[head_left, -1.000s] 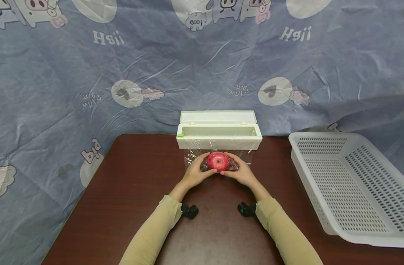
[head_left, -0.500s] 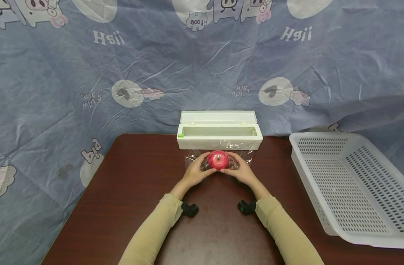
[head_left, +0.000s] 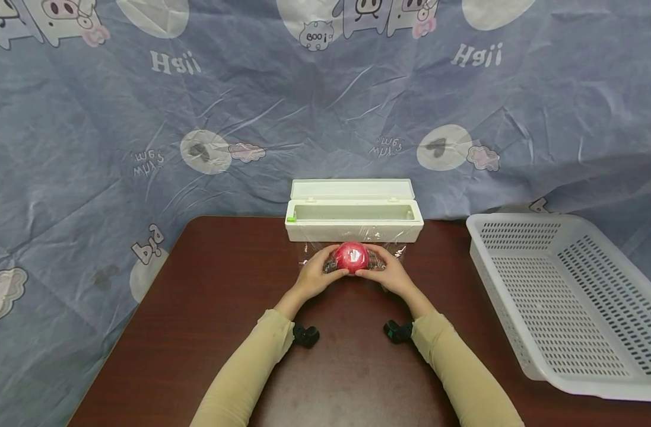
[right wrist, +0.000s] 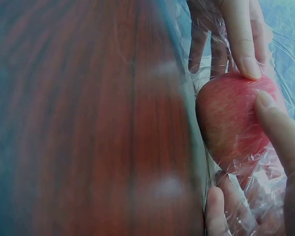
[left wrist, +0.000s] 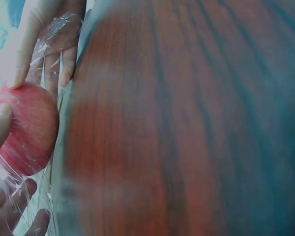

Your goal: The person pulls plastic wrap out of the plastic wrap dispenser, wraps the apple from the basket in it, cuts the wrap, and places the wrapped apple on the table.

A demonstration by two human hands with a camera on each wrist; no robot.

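Observation:
A red apple [head_left: 352,257] is held between both hands at the middle of the table's far part. My left hand [head_left: 314,276] grips its left side and my right hand [head_left: 390,276] its right side, both thumbs on the near face. Clear cling film [right wrist: 270,177] covers the apple and bunches over the fingers in the right wrist view. In the left wrist view, the film also stretches across the apple [left wrist: 32,128], between the two hands. Behind the hands stands a white cling film dispenser box [head_left: 354,232], lid raised, with film hanging down its front.
A large white plastic basket [head_left: 498,308] with perforated sides stands on the right. The dark red-brown wooden table [head_left: 207,279] extends to the left and front. A blue patterned cloth [head_left: 304,118] hangs behind the table.
The apple has turned away from me a little, its stem hollow rolling upward out of sight, and a shiny film-covered side now faces me. The hands have hardly moved.

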